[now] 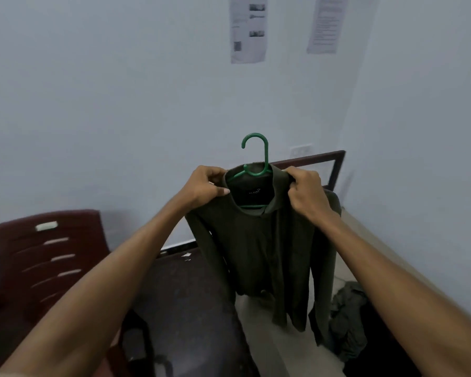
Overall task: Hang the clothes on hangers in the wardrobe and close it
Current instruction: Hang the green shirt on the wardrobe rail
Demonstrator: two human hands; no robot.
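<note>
Pale bluish-white walls [120,91] meet in a corner far to the right. Two printed paper sheets are stuck high on the far wall, one [248,28] left of the other [326,23]. A white switch plate [301,151] sits lower down, just above a dark brown wooden frame [335,170]. A maroon plastic chair [44,257] with slatted back stands at the left. The floor [185,308] near it is dark and speckled. Light is dim and even.
</note>
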